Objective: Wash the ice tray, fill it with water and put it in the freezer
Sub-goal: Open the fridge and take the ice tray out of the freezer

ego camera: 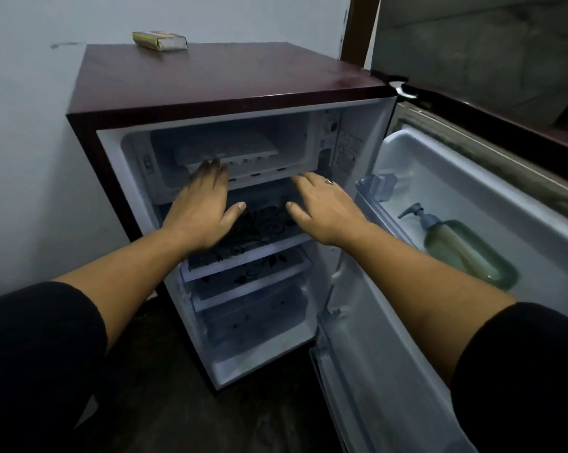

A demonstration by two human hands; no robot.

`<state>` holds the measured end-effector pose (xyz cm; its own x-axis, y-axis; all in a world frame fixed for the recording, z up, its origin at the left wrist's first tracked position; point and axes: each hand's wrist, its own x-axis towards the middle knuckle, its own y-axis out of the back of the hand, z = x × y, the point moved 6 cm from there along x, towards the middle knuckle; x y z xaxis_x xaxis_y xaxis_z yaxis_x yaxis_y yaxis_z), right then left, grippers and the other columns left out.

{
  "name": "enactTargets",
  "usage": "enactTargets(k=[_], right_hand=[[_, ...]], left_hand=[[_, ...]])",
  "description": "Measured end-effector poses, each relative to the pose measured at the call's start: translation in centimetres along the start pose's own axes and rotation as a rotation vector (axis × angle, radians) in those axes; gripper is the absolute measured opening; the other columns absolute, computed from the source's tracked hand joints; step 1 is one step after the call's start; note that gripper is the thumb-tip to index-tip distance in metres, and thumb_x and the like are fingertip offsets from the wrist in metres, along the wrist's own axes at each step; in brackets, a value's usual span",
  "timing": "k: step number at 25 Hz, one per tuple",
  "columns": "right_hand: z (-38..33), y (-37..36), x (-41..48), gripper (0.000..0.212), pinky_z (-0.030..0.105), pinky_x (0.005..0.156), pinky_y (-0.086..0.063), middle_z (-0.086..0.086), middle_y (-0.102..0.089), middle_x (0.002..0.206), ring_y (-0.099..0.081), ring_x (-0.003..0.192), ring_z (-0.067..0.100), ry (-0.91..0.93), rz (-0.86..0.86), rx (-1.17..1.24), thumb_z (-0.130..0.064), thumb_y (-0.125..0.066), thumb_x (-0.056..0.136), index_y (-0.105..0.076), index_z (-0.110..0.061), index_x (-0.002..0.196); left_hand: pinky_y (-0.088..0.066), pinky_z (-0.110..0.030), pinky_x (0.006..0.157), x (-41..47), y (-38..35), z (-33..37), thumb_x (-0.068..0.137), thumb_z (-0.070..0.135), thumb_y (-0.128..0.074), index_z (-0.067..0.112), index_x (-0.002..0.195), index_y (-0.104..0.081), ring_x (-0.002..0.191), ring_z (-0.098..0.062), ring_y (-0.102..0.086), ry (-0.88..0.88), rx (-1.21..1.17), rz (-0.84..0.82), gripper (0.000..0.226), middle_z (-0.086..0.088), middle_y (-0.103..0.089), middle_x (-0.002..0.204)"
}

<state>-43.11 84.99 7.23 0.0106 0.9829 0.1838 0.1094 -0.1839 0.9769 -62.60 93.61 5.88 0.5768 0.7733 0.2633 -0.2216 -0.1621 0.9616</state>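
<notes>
Maroon fridge, one, its door swung open. One freezer compartment at the top; inside we count one white ice tray, lying flat. Two hands: left hand, fingers straight, tips at the tray's front edge, gripping nothing; right hand, fingers spread and relaxed, empty, just below the freezer opening. Two patterned shelves. One pump bottle in the door. One small box on top.
</notes>
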Motion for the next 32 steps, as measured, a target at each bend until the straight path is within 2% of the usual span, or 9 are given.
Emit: enactTargets(k=[6,12,21,22,24,26,28,30,32], right_hand=[[2.0,-2.9,6.7,0.056,0.047,0.105,-0.042,0.019,-0.051,0.146,-0.051,0.129,0.039,0.02,0.023,0.035,-0.041,-0.043,0.105,-0.044,-0.005,0.148],[3.0,-4.7,12.8,0.054,0.047,0.1,-0.042,0.018,-0.05,0.144,-0.048,0.127,0.04,0.019,0.012,0.051,-0.043,-0.042,0.105,-0.045,-0.008,0.147],[5.3,-6.7,19.8,0.065,0.039,0.109,-0.042,0.019,-0.045,0.154,-0.047,0.135,0.038,-0.093,-0.072,0.246,-0.053,-0.032,0.108,-0.035,-0.01,0.158],[5.4,-6.8,20.2,0.063,0.038,0.106,-0.043,0.02,-0.049,0.151,-0.05,0.131,0.037,-0.099,-0.084,0.24,-0.051,-0.031,0.109,-0.038,-0.009,0.156],[5.6,-7.0,21.1,0.054,0.035,0.087,-0.047,0.02,-0.061,0.134,-0.058,0.111,0.033,-0.113,-0.07,0.26,-0.046,-0.031,0.11,-0.053,-0.008,0.141],[6.0,-7.4,22.0,0.043,0.032,0.071,-0.042,0.017,-0.065,0.117,-0.059,0.094,0.029,-0.171,-0.021,0.366,-0.038,-0.036,0.111,-0.062,-0.007,0.123],[6.6,-7.6,22.8,0.032,0.028,0.072,-0.043,0.016,-0.065,0.112,-0.062,0.099,0.03,-0.263,0.02,0.48,-0.027,-0.043,0.109,-0.065,-0.005,0.115],[7.0,-7.6,23.2,0.029,0.028,0.076,-0.045,0.018,-0.065,0.123,-0.062,0.107,0.03,-0.342,0.029,0.542,-0.021,-0.047,0.108,-0.064,-0.002,0.123],[6.9,-7.3,23.5,0.035,0.029,0.08,-0.045,0.02,-0.061,0.135,-0.06,0.113,0.031,-0.378,-0.001,0.548,-0.02,-0.048,0.109,-0.058,0.001,0.134]], left_hand=[[-0.027,-0.055,0.126,4.4,-2.2,-2.6,0.101,0.064,-0.038,0.0,0.161,-0.024,0.155,-0.042,-0.024,0.104,0.046,0.014,0.089,-0.025,-0.026,0.167],[-0.02,-0.054,0.129,8.0,-3.1,-5.3,0.101,0.07,-0.033,0.004,0.167,-0.013,0.16,-0.039,-0.015,0.257,0.055,0.054,0.095,-0.02,-0.013,0.174],[-0.007,-0.047,0.132,10.8,-6.6,-8.7,0.098,0.077,-0.025,0.011,0.169,0.001,0.162,-0.036,-0.003,0.477,-0.106,-0.058,0.1,-0.015,0.004,0.176],[-0.008,-0.047,0.132,11.0,-6.9,-9.1,0.099,0.077,-0.025,0.01,0.169,0.0,0.162,-0.036,-0.004,0.491,-0.116,-0.049,0.099,-0.016,0.003,0.176],[-0.01,-0.048,0.132,11.4,-7.2,-9.7,0.1,0.076,-0.026,0.01,0.169,-0.004,0.162,-0.038,-0.007,0.532,-0.148,-0.021,0.099,-0.017,0.0,0.176],[-0.014,-0.05,0.131,11.8,-7.4,-10.1,0.101,0.076,-0.025,0.008,0.168,-0.009,0.16,-0.041,-0.012,0.583,-0.199,0.005,0.097,-0.019,-0.005,0.176],[-0.02,-0.049,0.129,12.1,-7.2,-10.2,0.104,0.072,-0.025,0.005,0.166,-0.019,0.157,-0.042,-0.022,0.619,-0.247,0.038,0.092,-0.021,-0.015,0.173],[-0.033,-0.046,0.121,12.3,-6.6,-10.2,0.107,0.066,-0.026,0.003,0.16,-0.035,0.147,-0.042,-0.039,0.651,-0.312,0.104,0.083,-0.024,-0.036,0.164],[-0.038,-0.042,0.115,12.2,-6.2,-10.2,0.11,0.06,-0.026,0.006,0.158,-0.041,0.139,-0.04,-0.048,0.686,-0.419,0.153,0.074,-0.022,-0.045,0.158]])
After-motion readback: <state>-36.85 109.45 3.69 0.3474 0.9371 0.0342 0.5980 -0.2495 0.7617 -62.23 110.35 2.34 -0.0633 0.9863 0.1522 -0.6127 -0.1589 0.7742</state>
